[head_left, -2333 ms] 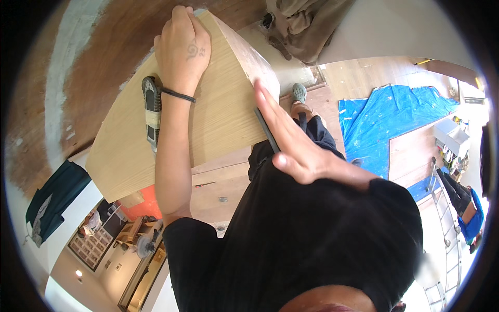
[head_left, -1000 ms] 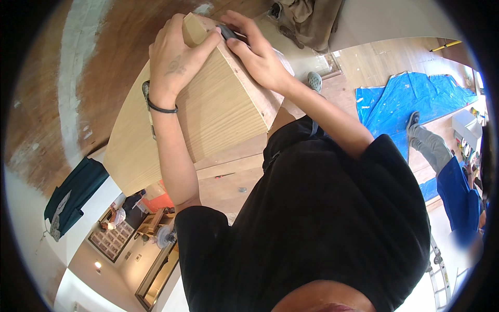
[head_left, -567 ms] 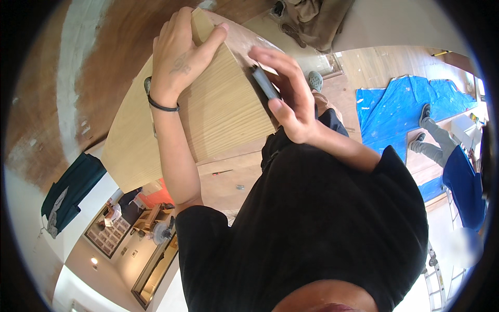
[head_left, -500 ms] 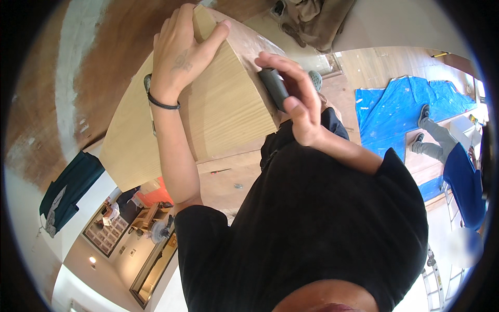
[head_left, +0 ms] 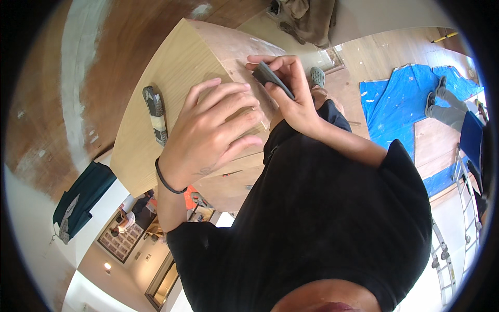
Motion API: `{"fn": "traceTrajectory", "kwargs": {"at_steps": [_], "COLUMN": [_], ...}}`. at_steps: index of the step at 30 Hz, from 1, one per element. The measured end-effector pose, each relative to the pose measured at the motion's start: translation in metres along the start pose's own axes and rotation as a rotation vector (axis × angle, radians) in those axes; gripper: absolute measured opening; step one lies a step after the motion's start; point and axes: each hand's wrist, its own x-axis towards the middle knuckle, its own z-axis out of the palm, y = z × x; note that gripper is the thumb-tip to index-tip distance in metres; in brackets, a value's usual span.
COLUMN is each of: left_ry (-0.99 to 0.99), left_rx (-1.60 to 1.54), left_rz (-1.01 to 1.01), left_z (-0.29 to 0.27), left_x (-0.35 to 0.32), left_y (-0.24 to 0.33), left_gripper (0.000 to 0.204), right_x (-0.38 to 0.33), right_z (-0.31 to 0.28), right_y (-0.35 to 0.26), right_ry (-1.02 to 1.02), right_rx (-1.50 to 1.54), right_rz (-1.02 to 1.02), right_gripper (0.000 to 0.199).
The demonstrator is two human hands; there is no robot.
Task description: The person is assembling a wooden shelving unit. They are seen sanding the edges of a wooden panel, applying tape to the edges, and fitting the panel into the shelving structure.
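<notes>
A dark grey rectangular block (head_left: 266, 78) is gripped between the thumb and fingers of my right hand (head_left: 291, 93). It is tilted beside the right edge of a box-like wooden piece. On top of that piece lies a pale wood-grain panel (head_left: 140, 130) with a curved left side. My left hand (head_left: 221, 122), with a black band at the wrist, has its fingers spread and holds nothing. It hovers over the panel's near right part; whether it touches the surface I cannot tell. A utility knife (head_left: 156, 114) with a taped handle rests on the panel, left of that hand.
Brown cloth (head_left: 312, 21) lies at the far side. A blue tarp (head_left: 382, 104) covers floor at the right, where another person's legs (head_left: 447, 112) show near a metal ladder (head_left: 470, 208). Dark green cloth (head_left: 86, 195) hangs at left. A thin tool (head_left: 232, 173) lies below the panel.
My left hand has left the panel's far corner and come nearer to me, with fingers spread, uncovering the knife. My right hand keeps the block, now turned to a different tilt.
</notes>
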Motion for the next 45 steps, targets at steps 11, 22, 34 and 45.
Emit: {"fn": "traceTrajectory", "kwargs": {"at_steps": [11,22,34,45], "left_ry": [0.197,0.904,0.707,0.942], "left_rx": [0.005,0.353,0.702,0.819], "left_rz": [-0.005,-0.781,-0.675,0.075], "left_z": [0.031,0.033,-0.005,-0.034], "left_x": [-0.006,-0.095,-0.105,-0.02], "left_y": [0.015,-0.017,0.005,0.018], "left_gripper": [0.027,0.039,0.031,0.051], "right_x": [0.014,0.126,0.125,0.078], "right_z": [-0.007,0.081,0.1,0.046], "right_y": [-0.013,-0.054,-0.119,-0.144], "right_ry": [-0.041,-0.803,-0.928,-0.588], "right_rx": [-0.071,-0.903,-0.949,-0.615], "right_rz": [0.04,-0.746,-0.86,-0.12], "right_gripper": [0.023,0.033,0.045,0.047]}}
